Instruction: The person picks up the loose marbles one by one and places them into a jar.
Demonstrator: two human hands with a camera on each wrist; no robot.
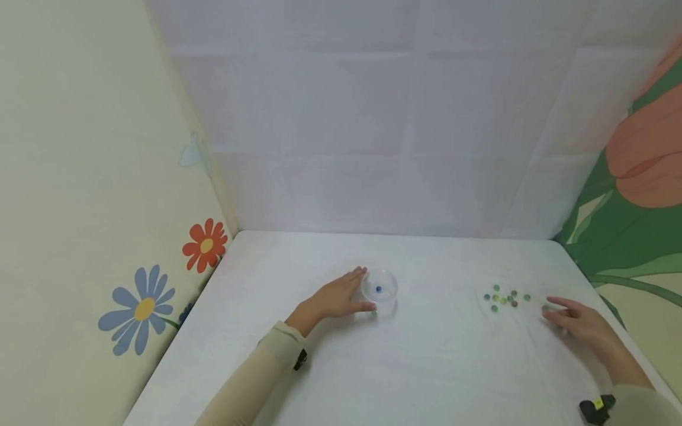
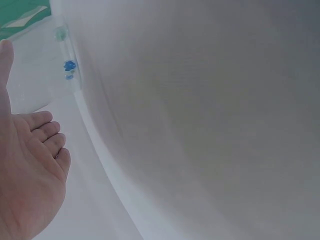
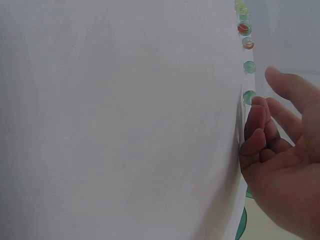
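Observation:
My left hand point(image 1: 337, 297) lies along the left side of a clear round cup point(image 1: 393, 288), fingertips at the far rim and thumb at the near side. Through the wall in the left wrist view show a blue marble point(image 2: 69, 65) and a green marble point(image 2: 60, 33). Over on the right, my right hand point(image 1: 583, 324) hangs low with thumb and index finger apart. A single green marble point(image 3: 249, 97) lies right at its fingertips, with the thumb point(image 3: 280, 82) standing off it. A second green marble point(image 3: 249, 66) sits slightly farther away.
Several loose glass marbles point(image 1: 503, 300), green, yellow, blue and reddish, form a cluster left of my right hand. A white cloth point(image 1: 442, 361) covers the table. White sheeting point(image 1: 341, 118) closes the back, with flower-patterned walls on both sides.

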